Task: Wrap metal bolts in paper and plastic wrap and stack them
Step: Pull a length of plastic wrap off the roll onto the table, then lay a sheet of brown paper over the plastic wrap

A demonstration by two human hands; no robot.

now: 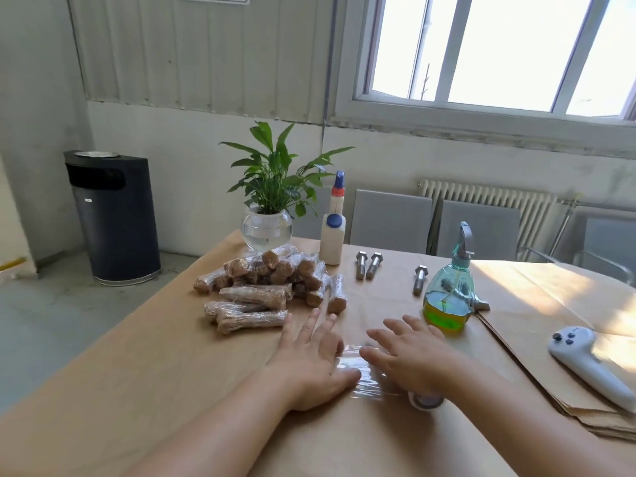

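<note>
Pressing flat with straight fingers, the left hand (pixel 311 363) and right hand (pixel 413 356) hold a plastic wrap sheet (pixel 351 368) on the paper-covered worktop (pixel 137 373); its roll (pixel 425 401) lies under the right hand. Wrapped bolts (pixel 268 287) are stacked beyond the left hand. 3 bare bolts (pixel 370 265) lie near the spray bottle (pixel 449 287).
</note>
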